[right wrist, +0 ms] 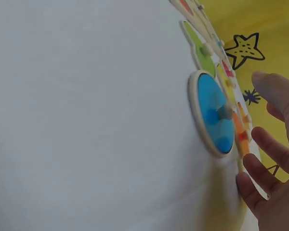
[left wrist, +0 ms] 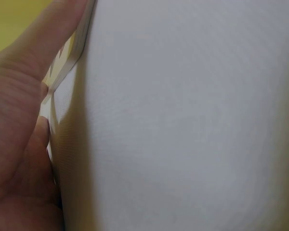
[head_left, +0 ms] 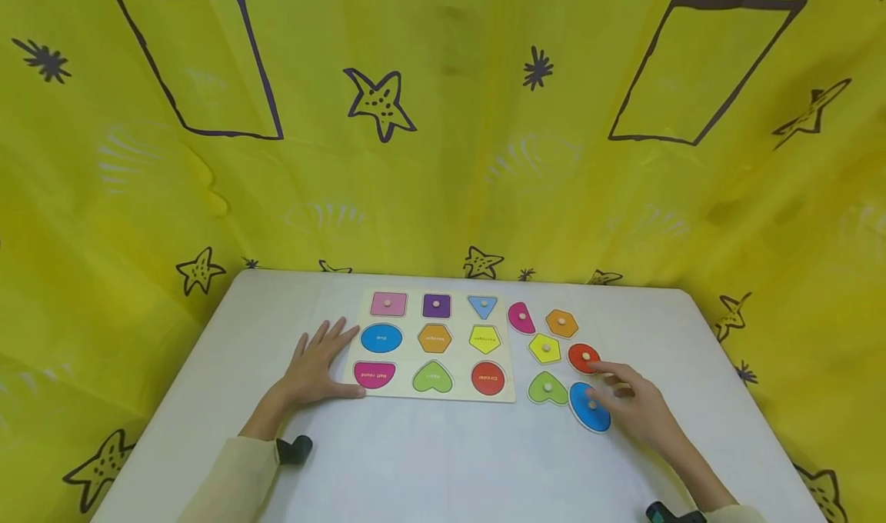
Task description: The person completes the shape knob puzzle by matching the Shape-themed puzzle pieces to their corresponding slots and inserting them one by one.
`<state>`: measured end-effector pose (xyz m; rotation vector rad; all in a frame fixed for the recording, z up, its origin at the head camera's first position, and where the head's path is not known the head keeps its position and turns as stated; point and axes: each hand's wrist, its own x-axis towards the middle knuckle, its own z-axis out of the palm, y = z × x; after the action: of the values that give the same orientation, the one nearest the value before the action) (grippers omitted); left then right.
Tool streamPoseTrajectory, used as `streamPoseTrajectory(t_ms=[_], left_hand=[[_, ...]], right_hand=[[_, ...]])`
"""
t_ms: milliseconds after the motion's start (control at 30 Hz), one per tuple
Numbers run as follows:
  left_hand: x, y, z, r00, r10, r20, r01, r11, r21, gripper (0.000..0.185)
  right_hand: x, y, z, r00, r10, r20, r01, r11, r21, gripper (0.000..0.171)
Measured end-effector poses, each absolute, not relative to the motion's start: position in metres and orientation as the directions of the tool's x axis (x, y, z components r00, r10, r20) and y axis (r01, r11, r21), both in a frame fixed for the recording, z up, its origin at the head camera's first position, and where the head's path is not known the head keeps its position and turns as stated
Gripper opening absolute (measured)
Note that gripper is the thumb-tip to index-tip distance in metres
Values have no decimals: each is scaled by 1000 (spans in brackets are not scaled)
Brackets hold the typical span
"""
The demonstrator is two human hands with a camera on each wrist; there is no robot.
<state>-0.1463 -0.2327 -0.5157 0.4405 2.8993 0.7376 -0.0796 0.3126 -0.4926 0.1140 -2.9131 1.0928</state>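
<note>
A wooden shape puzzle board [head_left: 404,363] lies on the table, its printed words upside down. My left hand [head_left: 314,369] rests at its left edge with fingers spread and the thumb at the near corner; the left wrist view shows that thumb [left wrist: 33,48] against the board's side. Over the loose knobbed pieces hovers my right hand [head_left: 640,408], fingers parted and holding nothing. Its thumb overlaps the blue oval piece [head_left: 584,414] and its forefinger reaches the red circle piece [head_left: 580,354]. The right wrist view shows a gap between the hand [right wrist: 279,159] and the oval's knob [right wrist: 225,112].
Left of the right hand lie a green heart [head_left: 540,392], a yellow pentagon [head_left: 537,346], an orange hexagon [head_left: 554,328] and a magenta half-round [head_left: 515,311]. A knobbed rectangle [head_left: 378,304], square [head_left: 429,312] and triangle [head_left: 477,302] fill the board's far row. A yellow curtain [head_left: 443,184] hangs behind.
</note>
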Motion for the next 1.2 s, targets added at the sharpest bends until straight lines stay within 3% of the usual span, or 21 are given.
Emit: streamPoseTrajectory(t_ms=[233, 533, 900, 1200], left_hand=[[-147, -233, -518, -949, 313, -36, 259, 840, 478, 115], [-146, -232, -509, -951, 306, -48, 246, 841, 483, 114], [-145, -233, -509, -948, 315, -38, 258, 835, 487, 113], [-146, -231, -511, -950, 306, -52, 245, 841, 482, 114]], right_hand=[[-63, 318, -503, -1000, -30, 8, -29, 779, -626, 48], [-58, 317, -514, -994, -19, 109, -84, 774, -628, 32], [-59, 311, -515, -992, 15, 125, -66, 781, -622, 16], [-58, 309, -515, -995, 36, 89, -27, 783, -621, 14]])
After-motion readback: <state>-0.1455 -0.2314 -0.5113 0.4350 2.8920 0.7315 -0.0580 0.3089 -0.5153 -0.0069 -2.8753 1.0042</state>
